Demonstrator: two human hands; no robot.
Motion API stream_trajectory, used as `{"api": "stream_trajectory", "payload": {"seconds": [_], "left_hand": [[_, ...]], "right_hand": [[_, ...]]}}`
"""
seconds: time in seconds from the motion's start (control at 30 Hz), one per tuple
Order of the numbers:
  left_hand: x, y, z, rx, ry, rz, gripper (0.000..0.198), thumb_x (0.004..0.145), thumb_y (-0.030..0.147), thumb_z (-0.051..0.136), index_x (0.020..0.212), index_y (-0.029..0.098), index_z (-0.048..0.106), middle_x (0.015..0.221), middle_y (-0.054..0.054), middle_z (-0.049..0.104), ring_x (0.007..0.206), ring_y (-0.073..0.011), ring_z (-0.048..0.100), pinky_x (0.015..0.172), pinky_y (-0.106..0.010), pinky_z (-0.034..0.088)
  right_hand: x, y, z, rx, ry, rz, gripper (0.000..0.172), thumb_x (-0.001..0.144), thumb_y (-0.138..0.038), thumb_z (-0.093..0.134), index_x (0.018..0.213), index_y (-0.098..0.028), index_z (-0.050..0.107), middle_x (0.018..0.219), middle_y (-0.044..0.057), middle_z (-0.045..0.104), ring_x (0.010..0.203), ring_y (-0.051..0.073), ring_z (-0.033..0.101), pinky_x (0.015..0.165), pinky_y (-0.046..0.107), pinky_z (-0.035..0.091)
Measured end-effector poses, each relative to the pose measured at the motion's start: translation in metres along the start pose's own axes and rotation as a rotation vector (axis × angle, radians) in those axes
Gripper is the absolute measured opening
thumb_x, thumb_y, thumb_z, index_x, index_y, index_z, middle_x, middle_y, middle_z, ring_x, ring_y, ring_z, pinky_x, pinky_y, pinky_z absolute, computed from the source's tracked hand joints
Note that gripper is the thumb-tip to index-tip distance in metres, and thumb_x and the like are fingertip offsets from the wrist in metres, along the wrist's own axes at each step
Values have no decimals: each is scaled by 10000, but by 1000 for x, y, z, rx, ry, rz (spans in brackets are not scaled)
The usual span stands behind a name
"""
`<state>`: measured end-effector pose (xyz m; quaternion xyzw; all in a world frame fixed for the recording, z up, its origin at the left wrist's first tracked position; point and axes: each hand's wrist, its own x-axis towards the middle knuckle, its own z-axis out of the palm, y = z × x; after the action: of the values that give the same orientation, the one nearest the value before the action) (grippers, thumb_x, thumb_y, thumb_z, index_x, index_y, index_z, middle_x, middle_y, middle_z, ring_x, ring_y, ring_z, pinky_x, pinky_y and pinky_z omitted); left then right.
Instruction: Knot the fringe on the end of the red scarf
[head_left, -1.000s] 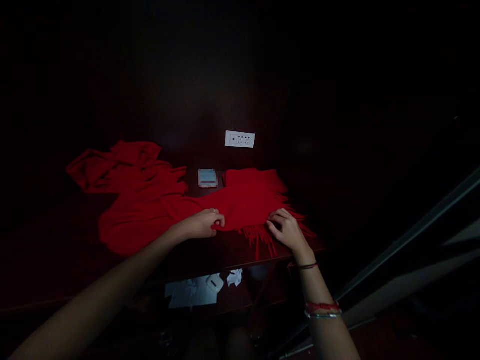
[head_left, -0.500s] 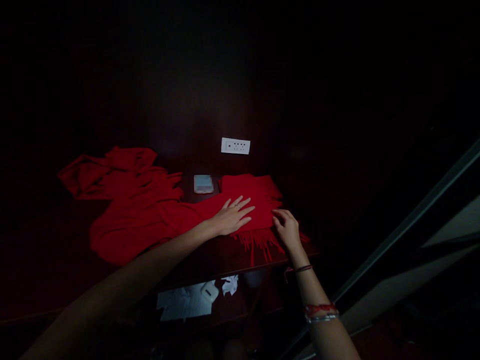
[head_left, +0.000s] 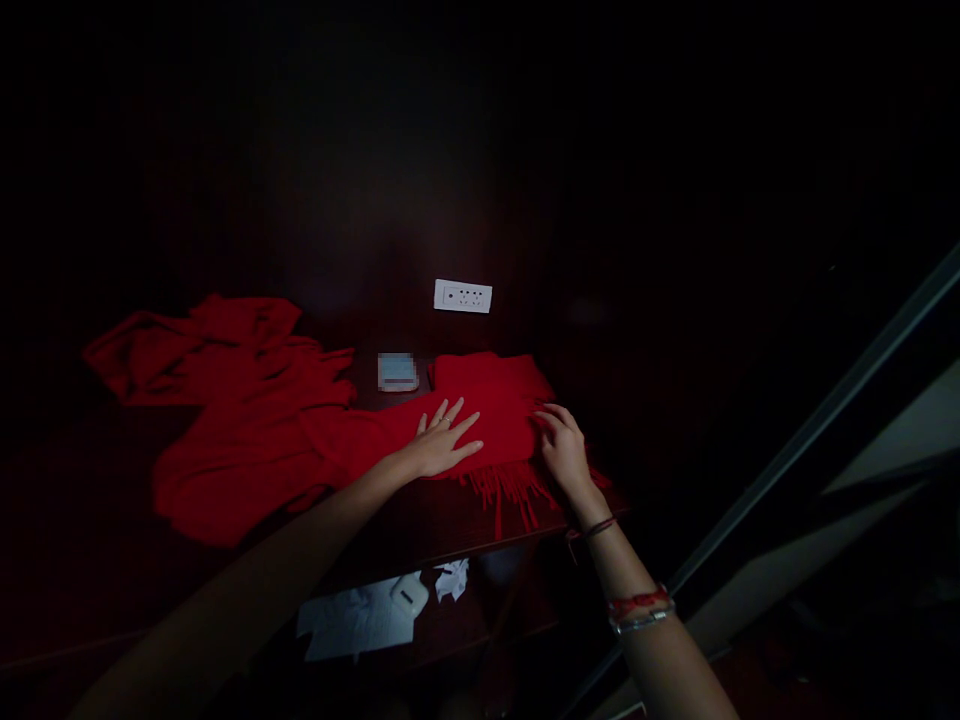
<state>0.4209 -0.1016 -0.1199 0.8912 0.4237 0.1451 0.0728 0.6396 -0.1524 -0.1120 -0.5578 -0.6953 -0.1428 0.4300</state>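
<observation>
A red fringed scarf (head_left: pixel 495 400) lies on a dark wooden desk (head_left: pixel 397 525). Its right end is folded fairly flat, with tassels hanging toward the front edge; its left part is bunched in loose heaps. My left hand (head_left: pixel 442 443), a ring on one finger, rests on the cloth with its fingers spread. At the right end of the folded part is my right hand (head_left: pixel 564 447), its fingers bent and slightly apart over the scarf's edge. Whether any cloth is between those fingertips I cannot make out.
A small blurred box-like item (head_left: pixel 397 372) sits behind the scarf, below a white wall socket (head_left: pixel 463 296). On a lower shelf lie paper sheets (head_left: pixel 352 622), a white earbud case (head_left: pixel 409 595) and crumpled paper (head_left: pixel 452 579). A pale-edged frame runs diagonally at right.
My left hand has slid a little left over the scarf, toward the bunched part. My right hand's fingers have opened slightly at the scarf's right edge. The view has shifted slightly.
</observation>
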Motion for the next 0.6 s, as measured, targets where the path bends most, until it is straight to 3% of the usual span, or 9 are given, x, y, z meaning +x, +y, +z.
{"api": "stream_trajectory", "payload": {"seconds": [0.1,0.17,0.23,0.33,0.47,0.6], "left_hand": [[3,-6,1,17,86,-84,578,794,582,137,1303,305,133,1387,-35,-3,1245,-275,-22,941,-539,109],[5,-11,1,29,84,-151,657,764,623,162,1314,266,111,1385,-51,-10,1239,-301,-16,939,-540,119],[6,-16,2,20,25,-210,760,712,682,188,1321,241,75,1381,-71,-14,1230,-337,23,932,-540,138],[6,-20,2,12,-46,-248,842,657,737,189,1322,241,41,1376,-89,-11,1219,-363,64,924,-537,154],[5,-20,0,22,-95,-271,902,611,773,192,1321,242,26,1372,-107,1,1216,-369,40,926,-536,134],[2,-19,-4,15,-106,-274,905,611,775,180,1320,239,9,1369,-108,-22,1219,-358,5,937,-533,103]], "right_hand": [[30,-15,9,-48,-228,-209,349,817,-204,319,1105,-149,508,1154,92,482,1113,175,376,947,333,301],[48,-23,20,-99,-411,-297,415,835,-325,321,1204,-156,410,1258,94,388,1189,193,277,973,370,249],[58,-24,32,-153,-587,-308,518,823,-445,302,1271,-185,301,1330,80,277,1230,221,182,979,432,198],[62,-12,45,-241,-782,-211,581,819,-515,215,1307,-198,203,1366,64,176,1245,238,110,980,478,131],[60,9,45,-292,-872,-73,580,826,-513,143,1318,-206,147,1380,42,105,1251,217,64,990,459,96],[59,11,34,-284,-803,-5,626,807,-552,134,1319,-193,155,1381,45,106,1252,224,48,992,454,83]]}}
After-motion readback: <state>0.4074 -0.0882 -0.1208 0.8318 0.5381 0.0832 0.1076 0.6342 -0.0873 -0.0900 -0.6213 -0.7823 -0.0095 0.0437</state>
